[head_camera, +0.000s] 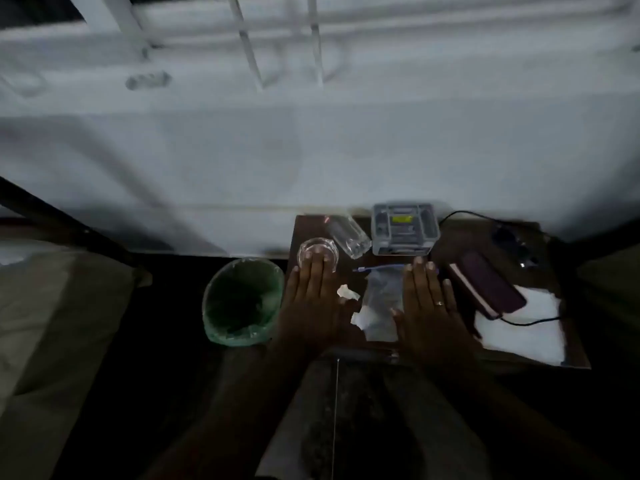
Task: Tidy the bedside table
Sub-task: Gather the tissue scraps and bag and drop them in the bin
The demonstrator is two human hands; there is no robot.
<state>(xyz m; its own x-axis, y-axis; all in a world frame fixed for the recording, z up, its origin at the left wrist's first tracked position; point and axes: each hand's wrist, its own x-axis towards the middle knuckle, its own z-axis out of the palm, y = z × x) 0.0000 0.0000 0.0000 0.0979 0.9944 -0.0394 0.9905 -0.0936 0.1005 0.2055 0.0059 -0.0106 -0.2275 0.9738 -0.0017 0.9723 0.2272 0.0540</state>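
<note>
I'm in a dim bedroom at home: a small dark worktop (571, 355) stands against a pale wall below a barred window (277, 39), with bedding (52, 323) to my left, a bag-lined bin (242, 301) on the floor, and glasses (346, 235), a notebook (488, 285) and a charger cable (530, 322) on top.

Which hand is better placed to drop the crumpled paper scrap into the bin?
Probably the left hand: the crumpled paper scrap lies beside it, and the green-lined bin stands on its side. The right hand is farther away.
</note>
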